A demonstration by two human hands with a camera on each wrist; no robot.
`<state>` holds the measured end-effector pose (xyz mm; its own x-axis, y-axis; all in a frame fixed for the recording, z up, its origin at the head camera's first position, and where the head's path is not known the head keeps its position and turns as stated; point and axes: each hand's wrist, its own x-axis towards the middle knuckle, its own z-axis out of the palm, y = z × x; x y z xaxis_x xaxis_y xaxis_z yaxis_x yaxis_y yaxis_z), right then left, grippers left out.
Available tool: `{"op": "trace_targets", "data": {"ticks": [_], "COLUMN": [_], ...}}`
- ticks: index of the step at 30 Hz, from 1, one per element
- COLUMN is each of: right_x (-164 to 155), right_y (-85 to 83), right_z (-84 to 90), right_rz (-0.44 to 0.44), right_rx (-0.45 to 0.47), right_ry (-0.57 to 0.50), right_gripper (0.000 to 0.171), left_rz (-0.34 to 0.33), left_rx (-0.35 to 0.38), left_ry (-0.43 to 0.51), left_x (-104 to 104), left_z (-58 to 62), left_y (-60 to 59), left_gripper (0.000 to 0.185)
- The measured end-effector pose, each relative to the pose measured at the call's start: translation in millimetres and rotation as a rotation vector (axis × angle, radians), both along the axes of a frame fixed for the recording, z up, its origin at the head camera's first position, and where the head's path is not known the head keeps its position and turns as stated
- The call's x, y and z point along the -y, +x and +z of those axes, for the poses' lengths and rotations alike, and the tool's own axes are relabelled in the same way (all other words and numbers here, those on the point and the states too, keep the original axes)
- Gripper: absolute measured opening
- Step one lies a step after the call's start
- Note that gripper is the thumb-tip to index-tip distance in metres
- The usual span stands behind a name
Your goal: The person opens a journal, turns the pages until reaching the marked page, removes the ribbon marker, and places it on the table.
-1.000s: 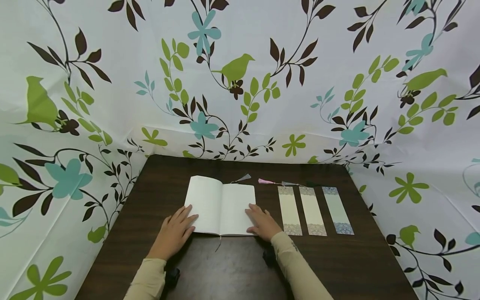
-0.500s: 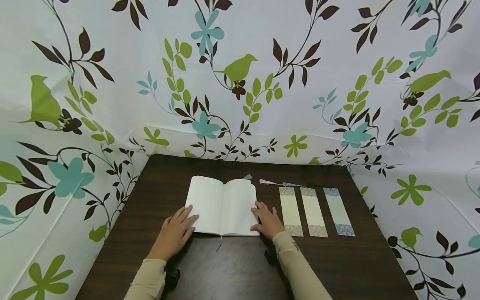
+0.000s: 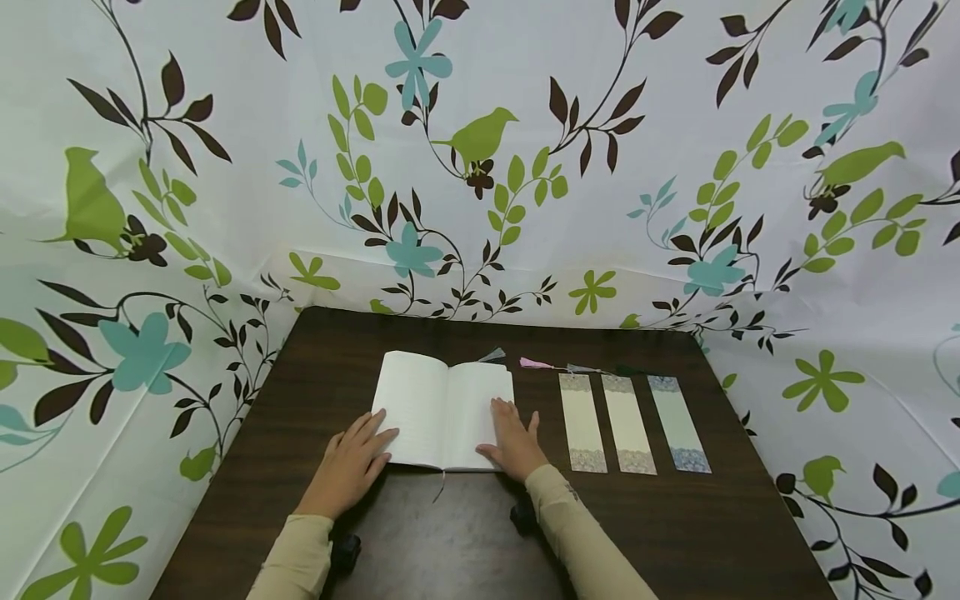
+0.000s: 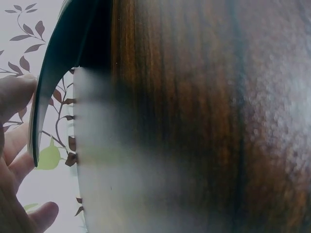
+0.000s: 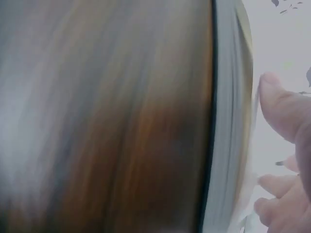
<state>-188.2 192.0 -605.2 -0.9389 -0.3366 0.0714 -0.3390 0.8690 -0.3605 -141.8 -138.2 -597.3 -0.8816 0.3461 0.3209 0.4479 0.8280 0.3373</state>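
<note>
A notebook (image 3: 417, 400) lies open on the dark wooden table, with blank white pages up and a thin ribbon (image 3: 443, 482) hanging from its lower spine. My left hand (image 3: 352, 462) rests over the left page's outer edge, fingers extended. In the left wrist view the notebook's dark cover (image 4: 48, 73) curves above the wood beside the fingers. On the right page's outer part my right hand (image 3: 516, 446) lies with straight fingers and the thumb spread inward. The right wrist view shows the page block (image 5: 228, 121) next to that hand's thumb (image 5: 282, 104).
Right of the notebook lie three lace-patterned bookmarks: a cream one (image 3: 582, 423), another cream one (image 3: 628, 423) and a pale green-blue one (image 3: 678, 423). A pink tassel (image 3: 536, 363) stretches above them. A grey tassel (image 3: 492, 355) pokes out behind the notebook. Patterned cloth (image 3: 480, 200) surrounds the table.
The right page briefly bulged up as my right hand moved outward to its edge; now the page lies flatter and that hand has slid inward onto it. My left hand stays in place.
</note>
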Motion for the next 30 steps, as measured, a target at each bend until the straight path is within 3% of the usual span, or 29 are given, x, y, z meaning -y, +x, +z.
{"op": "trace_targets", "data": {"ticks": [8,14,18,25,30], "right_x": [19,34,46,66,80], "right_y": [6.3,9.8,14.8,22.1,26.6], "right_z": [11.5,17.6,19.9,20.7,17.8], "right_rz": [0.062,0.115,0.160,0.244,0.343], "right_rx": [0.063,0.181,0.230,0.157,0.027], "right_ry": [-0.087,-0.284,-0.417,-0.492,-0.435], "right_gripper": [0.067,0.055,0.057,0.073,0.091], "left_rz": [-0.002,-0.004,-0.002,0.000,-0.011], "left_rx": [0.010,0.017,0.025,0.010,-0.041], "left_ry": [0.003,0.009,0.011,0.026,0.038], "left_x": [-1,-2,-2,-3,-4], "left_z": [-0.1,0.5,0.4,0.7,0.4], "left_y": [0.1,0.5,1.1,1.0,0.5], "left_gripper": [0.043,0.043,0.042,0.041,0.041]}}
